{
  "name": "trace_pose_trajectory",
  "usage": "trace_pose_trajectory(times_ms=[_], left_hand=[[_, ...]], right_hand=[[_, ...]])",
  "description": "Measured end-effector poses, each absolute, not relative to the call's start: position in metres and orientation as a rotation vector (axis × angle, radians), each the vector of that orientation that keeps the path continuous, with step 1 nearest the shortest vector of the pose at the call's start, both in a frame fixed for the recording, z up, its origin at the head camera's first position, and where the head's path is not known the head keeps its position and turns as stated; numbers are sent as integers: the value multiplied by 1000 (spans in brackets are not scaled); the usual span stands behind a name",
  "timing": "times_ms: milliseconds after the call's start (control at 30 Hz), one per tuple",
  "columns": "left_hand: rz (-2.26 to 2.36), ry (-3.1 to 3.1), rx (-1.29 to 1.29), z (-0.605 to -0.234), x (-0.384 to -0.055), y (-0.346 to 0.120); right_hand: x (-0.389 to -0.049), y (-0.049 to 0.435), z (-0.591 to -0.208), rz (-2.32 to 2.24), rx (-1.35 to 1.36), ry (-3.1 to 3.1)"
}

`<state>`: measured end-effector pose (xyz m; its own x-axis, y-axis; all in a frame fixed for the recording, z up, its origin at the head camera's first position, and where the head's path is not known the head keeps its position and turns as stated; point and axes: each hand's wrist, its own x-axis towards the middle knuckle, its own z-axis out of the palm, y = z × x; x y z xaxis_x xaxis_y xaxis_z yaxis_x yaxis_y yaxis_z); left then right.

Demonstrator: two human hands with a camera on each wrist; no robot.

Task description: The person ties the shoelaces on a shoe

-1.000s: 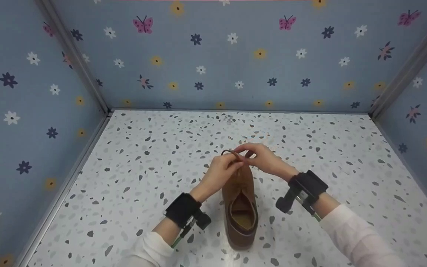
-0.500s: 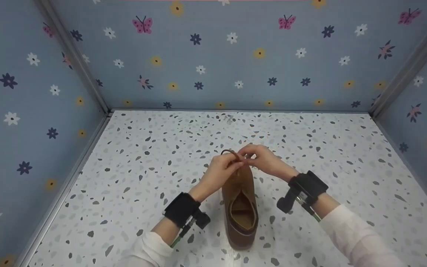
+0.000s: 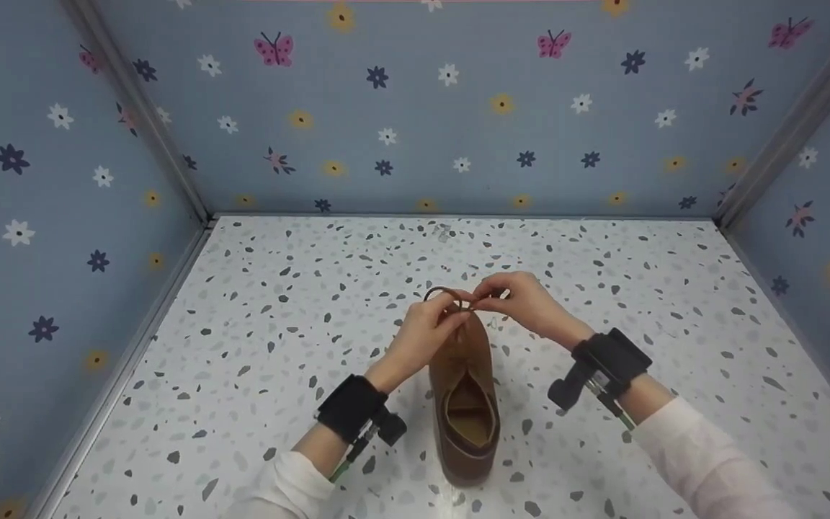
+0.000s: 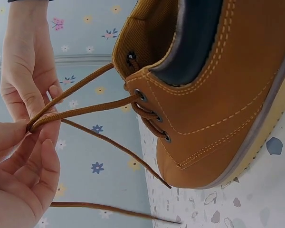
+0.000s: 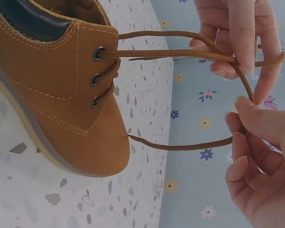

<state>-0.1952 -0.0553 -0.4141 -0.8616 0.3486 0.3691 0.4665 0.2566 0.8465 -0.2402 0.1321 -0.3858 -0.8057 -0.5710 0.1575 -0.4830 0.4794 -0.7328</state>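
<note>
A tan lace-up shoe (image 3: 462,357) with a dark collar stands on the speckled surface, toe pointing away from me. Its brown shoelace (image 5: 142,53) runs from the top eyelets up to both hands above the toe. My left hand (image 3: 422,331) pinches the lace where its two strands cross; in the right wrist view one strand passes around a left finger. With thumb and forefinger, my right hand (image 3: 530,306) pinches a strand just right of the left fingertips. Two loose lace ends hang down, as the left wrist view shows. A small lace loop rises over the left fingers.
The white speckled tabletop (image 3: 300,303) extends around the shoe. Blue flower-and-butterfly panels (image 3: 429,108) enclose it at the back and both sides. Black straps with small cameras sit on both wrists.
My right hand has shifted slightly right and up, drawing its strand away from the left fingers. The left hand and the shoe stay nearly in place.
</note>
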Motion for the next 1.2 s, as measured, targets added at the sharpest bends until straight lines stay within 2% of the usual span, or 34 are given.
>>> trace_pose_trajectory(times_ms=[733, 1200], left_hand=[[-1633, -2474, -724, -414, -197, -60], [-1536, -2504, -709, -413, -197, -59]], right_hand=[[-224, 148, -362, -1050, -1097, 2712], [-211, 153, -359, -1027, -1094, 2713]])
